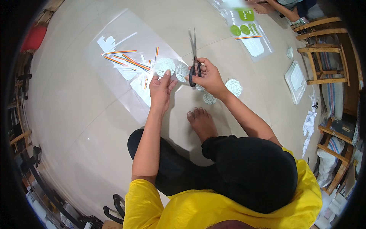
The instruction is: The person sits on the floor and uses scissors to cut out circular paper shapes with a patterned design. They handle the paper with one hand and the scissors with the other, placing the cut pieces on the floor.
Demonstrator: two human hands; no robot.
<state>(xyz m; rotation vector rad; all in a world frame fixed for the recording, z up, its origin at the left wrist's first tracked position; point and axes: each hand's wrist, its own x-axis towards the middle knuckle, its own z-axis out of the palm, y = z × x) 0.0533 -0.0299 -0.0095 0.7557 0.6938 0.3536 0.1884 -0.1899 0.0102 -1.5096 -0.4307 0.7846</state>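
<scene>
My left hand (160, 89) pinches a small clear sheet printed with round pale green shapes (164, 65) that carry dark wavy lines, thumb on top. In my right hand (209, 78) is a pair of scissors (194, 51) with black handles. Its blades stand slightly apart and point away from me, just right of the sheet and not on it. Beneath my right wrist, loose round cutouts (233, 87) with the same wavy pattern lie on the floor, partly hidden by the hand.
A large clear plastic sheet (114, 86) at left bears striped strips (137, 64) and white scraps (108, 44). My bare foot (203, 124) is close by. At right are a green-printed sheet (246, 28), stacked white sheets (295, 82) and wooden stools (324, 81). Another person (288, 11) sits far right.
</scene>
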